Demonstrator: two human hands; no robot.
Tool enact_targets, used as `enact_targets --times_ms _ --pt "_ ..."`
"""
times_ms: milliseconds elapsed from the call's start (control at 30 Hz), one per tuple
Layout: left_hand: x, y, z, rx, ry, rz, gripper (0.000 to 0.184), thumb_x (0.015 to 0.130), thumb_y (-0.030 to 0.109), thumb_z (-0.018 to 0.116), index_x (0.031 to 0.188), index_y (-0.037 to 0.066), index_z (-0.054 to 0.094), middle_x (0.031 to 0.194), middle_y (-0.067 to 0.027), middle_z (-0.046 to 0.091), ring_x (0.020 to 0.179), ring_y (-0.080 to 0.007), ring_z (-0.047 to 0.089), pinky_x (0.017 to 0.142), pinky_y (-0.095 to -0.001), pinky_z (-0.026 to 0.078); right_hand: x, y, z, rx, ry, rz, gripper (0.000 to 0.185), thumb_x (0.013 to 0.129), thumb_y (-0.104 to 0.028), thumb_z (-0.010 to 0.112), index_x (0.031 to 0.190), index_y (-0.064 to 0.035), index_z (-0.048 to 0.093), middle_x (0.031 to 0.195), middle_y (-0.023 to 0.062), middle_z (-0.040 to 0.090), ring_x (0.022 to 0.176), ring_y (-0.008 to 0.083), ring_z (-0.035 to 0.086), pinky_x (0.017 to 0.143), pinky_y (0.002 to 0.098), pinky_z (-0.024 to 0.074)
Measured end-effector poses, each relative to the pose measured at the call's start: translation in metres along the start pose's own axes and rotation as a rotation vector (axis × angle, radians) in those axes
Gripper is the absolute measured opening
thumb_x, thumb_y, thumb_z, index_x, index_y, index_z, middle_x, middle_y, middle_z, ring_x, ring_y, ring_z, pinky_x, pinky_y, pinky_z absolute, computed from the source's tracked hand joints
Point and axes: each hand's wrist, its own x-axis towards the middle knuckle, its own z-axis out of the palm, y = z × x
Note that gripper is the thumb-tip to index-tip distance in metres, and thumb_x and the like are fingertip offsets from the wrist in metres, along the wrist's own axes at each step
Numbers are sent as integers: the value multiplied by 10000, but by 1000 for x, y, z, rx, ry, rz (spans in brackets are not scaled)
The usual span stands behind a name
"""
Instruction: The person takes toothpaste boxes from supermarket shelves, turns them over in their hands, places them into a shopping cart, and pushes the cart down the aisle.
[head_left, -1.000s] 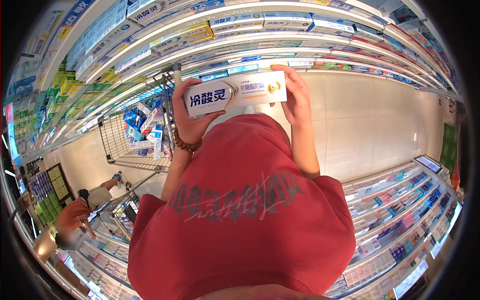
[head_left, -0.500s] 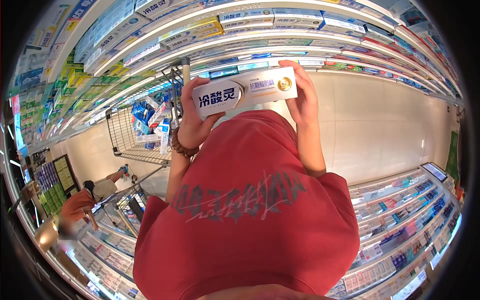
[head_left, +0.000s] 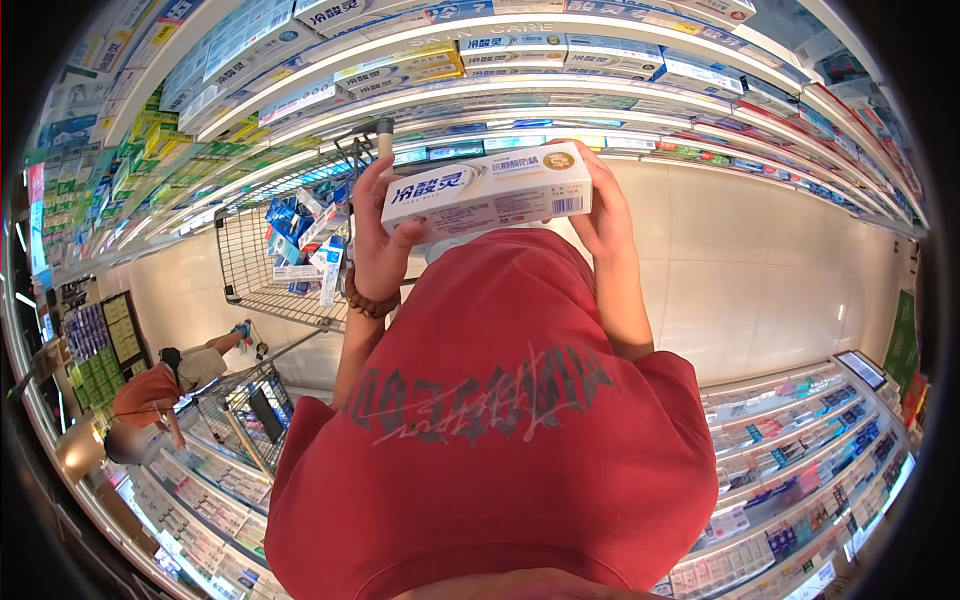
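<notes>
A white toothpaste box (head_left: 487, 187) with blue lettering and a gold seal is held up in front of my chest. My left hand (head_left: 382, 225) grips its left end, thumb along the lower edge. On the right end my right hand (head_left: 600, 200) is closed, its fingers partly hidden behind the box. The front panel faces up and away, and a side panel with small print and a barcode shows below it. A brown bead bracelet (head_left: 370, 296) circles my left wrist.
A wire shopping cart (head_left: 262, 262) with several boxes stands to my left. Shelves (head_left: 480, 80) of toothpaste boxes stretch across the front. More shelves (head_left: 790, 460) stand behind on the right. Another person (head_left: 150, 400) is by a second cart (head_left: 235, 420) at the left.
The toothpaste box has been tipped in my hands, so its lower side panel with the barcode now shows. Both hands still hold it.
</notes>
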Motion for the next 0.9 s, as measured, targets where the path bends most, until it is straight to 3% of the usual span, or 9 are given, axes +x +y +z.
enact_targets --times_ms 100,133,233,333,433,467,567,900 --pt "7 0 -8 21 -67 -140 612 922 447 629 1345 29 485 1048 -51 554 1022 -142 559 885 -281 461 0 -1 -5 0 -100 27 496 973 -340 442 1291 36 504 1129 139 608 903 219 637 611 365 549" --pt "7 1 -3 -25 -33 -153 498 919 403 622 1245 30 568 1057 -47 586 969 -121 561 844 -263 456 0 -1 -6 -6 -107 32 502 976 -346 439 1294 38 502 1121 139 610 894 221 638 609 364 548" --pt "12 9 1 -148 -61 -294 490 909 403 629 1226 32 580 1137 -59 594 937 -112 562 814 -263 463 0 -3 -9 -42 -111 36 518 989 -363 417 1302 43 495 1087 146 622 852 228 643 606 364 548" --pt "15 13 2 -151 -52 -286 507 896 369 651 1259 29 549 1207 -75 588 948 -109 569 810 -264 473 2 -6 -3 -58 -96 19 476 1014 -326 383 1288 44 500 1002 140 644 762 221 649 598 348 546" --pt "16 28 16 -124 1 -194 588 879 386 638 1290 -7 487 1105 -85 609 811 -106 579 666 -246 475 1 -10 2 -35 -62 7 466 1025 -296 335 1285 56 497 952 153 653 691 236 643 587 346 535" --pt "17 29 15 -110 -23 -181 623 847 372 681 1295 -7 471 1142 -100 600 808 -118 581 656 -239 473 1 -9 -2 -23 -81 -2 467 1022 -289 328 1286 59 495 953 157 653 692 241 643 587 346 534" --pt "22 31 16 -203 -69 -113 571 844 261 708 1304 19 473 1223 -104 565 1070 -166 569 930 -330 466 2 -14 1 -61 -58 -42 474 1011 -270 306 1285 68 494 953 163 653 691 244 644 589 344 534" --pt "34 33 23 -98 -160 94 565 830 300 721 1265 15 498 1252 -143 512 1165 -223 521 981 -367 436 -11 -21 -3 -145 -53 -122 588 992 -352 305 1329 106 457 1017 178 646 784 239 659 584 349 542"
